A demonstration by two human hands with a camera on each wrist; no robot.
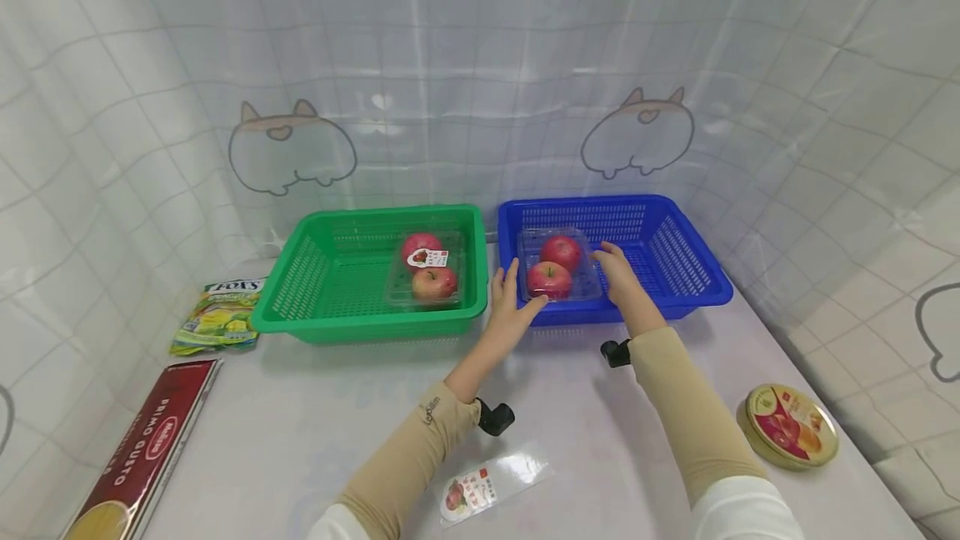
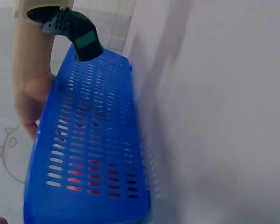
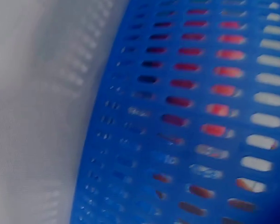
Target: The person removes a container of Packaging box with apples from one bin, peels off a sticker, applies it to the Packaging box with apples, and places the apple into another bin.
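Clear plastic clamshell of 2 red apples (image 1: 557,267) in blue slotted basket (image 1: 678,257), between left hand (image 1: 510,305) and right hand (image 1: 617,271); fingers straight, touching its ends.

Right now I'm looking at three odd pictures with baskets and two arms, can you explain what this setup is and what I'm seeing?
No machine here: a person works with bare hands, wearing three cameras. The wide picture comes from the head, looking down at a white table. The other two come from the wrists, pressed so close that they show mostly the slotted wall of the blue basket. In it, the left hand and right hand touch either side of a clear box of two apples; how firmly is unclear. A green basket holds a similar apple box. Around lie a candy bag, a spaghetti box, a round tin and a loose label.
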